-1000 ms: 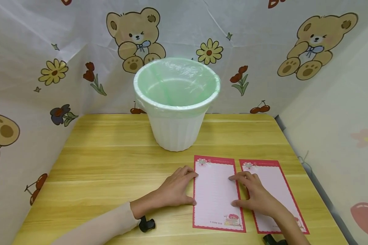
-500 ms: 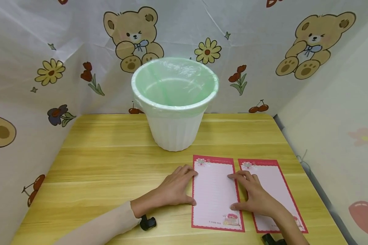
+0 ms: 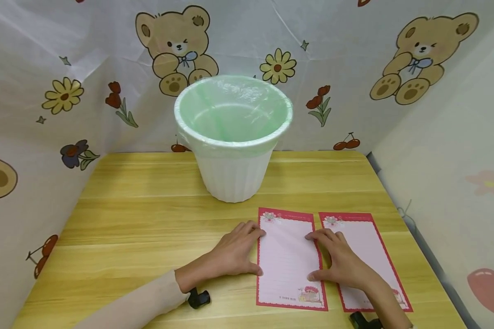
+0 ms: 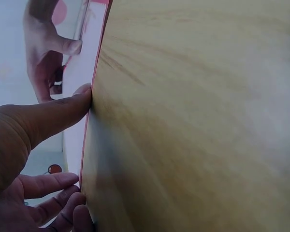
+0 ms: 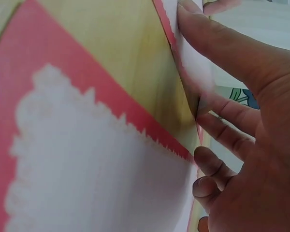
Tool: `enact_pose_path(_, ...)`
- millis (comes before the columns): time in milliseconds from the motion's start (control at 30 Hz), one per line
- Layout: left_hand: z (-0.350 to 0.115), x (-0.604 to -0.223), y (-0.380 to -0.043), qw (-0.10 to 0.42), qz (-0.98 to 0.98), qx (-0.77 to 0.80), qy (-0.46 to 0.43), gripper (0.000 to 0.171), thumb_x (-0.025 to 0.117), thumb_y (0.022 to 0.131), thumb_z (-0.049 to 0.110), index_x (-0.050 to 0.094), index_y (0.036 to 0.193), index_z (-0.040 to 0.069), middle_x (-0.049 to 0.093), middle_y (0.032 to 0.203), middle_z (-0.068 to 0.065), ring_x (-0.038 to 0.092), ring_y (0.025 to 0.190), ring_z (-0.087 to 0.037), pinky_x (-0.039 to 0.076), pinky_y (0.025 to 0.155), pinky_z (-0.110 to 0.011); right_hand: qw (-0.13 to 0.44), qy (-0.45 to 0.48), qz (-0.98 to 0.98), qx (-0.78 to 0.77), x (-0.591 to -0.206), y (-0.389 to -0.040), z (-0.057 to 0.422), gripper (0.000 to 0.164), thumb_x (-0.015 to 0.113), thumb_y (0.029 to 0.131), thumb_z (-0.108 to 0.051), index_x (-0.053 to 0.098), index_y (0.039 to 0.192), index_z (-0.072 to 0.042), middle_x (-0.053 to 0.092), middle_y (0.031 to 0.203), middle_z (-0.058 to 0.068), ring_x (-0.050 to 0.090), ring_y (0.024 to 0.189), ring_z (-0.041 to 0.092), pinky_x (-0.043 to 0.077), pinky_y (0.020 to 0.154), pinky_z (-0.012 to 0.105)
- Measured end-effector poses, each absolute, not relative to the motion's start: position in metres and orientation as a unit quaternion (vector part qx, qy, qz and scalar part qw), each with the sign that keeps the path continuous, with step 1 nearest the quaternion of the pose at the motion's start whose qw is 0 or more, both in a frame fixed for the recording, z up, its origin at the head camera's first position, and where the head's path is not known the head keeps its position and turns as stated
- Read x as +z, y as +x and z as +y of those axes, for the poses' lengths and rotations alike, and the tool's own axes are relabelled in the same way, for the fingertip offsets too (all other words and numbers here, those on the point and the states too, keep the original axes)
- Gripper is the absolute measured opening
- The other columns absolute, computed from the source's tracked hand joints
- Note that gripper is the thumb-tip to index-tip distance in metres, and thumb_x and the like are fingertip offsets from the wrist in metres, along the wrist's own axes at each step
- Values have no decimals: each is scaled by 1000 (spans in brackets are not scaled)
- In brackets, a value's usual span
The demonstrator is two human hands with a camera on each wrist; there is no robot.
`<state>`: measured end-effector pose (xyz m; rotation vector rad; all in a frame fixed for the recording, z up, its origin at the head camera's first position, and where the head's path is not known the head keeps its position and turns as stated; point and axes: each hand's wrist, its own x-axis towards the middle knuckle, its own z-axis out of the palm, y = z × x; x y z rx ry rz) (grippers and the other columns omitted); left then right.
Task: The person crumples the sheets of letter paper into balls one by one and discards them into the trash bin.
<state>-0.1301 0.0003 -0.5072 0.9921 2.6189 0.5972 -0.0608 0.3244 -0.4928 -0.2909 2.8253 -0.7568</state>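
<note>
White cloth printed with teddy bears, yellow flowers, red tulips and cherries covers the wall behind and at the left side. Before it stands a wooden table with yellowish grain. Near the far side of this table, a white bin is upright, and a thin, greenish plastic bag lines it and folds over its rim.

Closer to the person, two sheets with red borders lie side by side, with a narrow strip of wood between them. The first sheet is at the left, just in front of the bin and a little to its right; it has pale lines, a flower in the upper left corner and a small drawing at the lower right. The second sheet has the same kind of border.

The left hand is spread, not closed around anything: its thumb and fingertips touch the left edge of the first sheet. The right hand is also spread, with the thumb and forefinger at the right edge of this sheet, while its palm is above the second sheet. A beige sleeve covers the left forearm, and a small black device is beside the left wrist.
</note>
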Motion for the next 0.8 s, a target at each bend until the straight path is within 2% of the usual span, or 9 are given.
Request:
enact_pose_path(133, 1, -507, -130, 136, 904, 210, 348, 92, 98, 73, 54, 58, 149, 20, 52, 147, 4, 51, 129, -16, 56, 87, -30, 85, -113, 955, -261, -495, -59, 325, 82, 96, 71, -60, 62, 139, -31, 62, 141, -6, 44, 119, 18, 51, 93, 40)
enact_pose_path(300, 2, -506, -130, 131, 903, 213, 349, 81, 98, 74, 51, 64, 141, 21, 57, 142, 6, 54, 122, -14, 54, 84, -28, 64, -125, 951, -274, -498, -58, 324, 62, 95, 78, -49, 68, 130, -31, 66, 125, -15, 44, 111, 10, 49, 91, 33)
enact_pose_path(500, 4, -507, -130, 128, 898, 231, 351, 50, 98, 77, 45, 70, 115, 28, 65, 115, 15, 54, 102, -7, 47, 74, -24, 53, -123, 945, -297, -498, -59, 323, 35, 93, 85, -36, 73, 114, -38, 70, 111, -24, 50, 102, 4, 50, 90, 28)
enact_pose_path(667, 5, -509, -131, 126, 891, 258, 351, 24, 93, 85, 36, 70, 91, 34, 63, 91, 20, 52, 89, -2, 43, 69, -22, 58, -131, 934, -327, -497, -59, 321, 24, 91, 88, -31, 77, 106, -36, 70, 101, -20, 51, 91, 5, 47, 77, 24)
enact_pose_path(800, 6, -512, -132, 108, 885, 269, 365, 15, 87, 91, 26, 74, 87, 33, 61, 80, 21, 53, 80, 1, 43, 65, -19, 74, -122, 929, -343, -497, -58, 319, 18, 90, 88, -29, 79, 102, -33, 66, 95, -14, 53, 88, 3, 49, 73, 21)
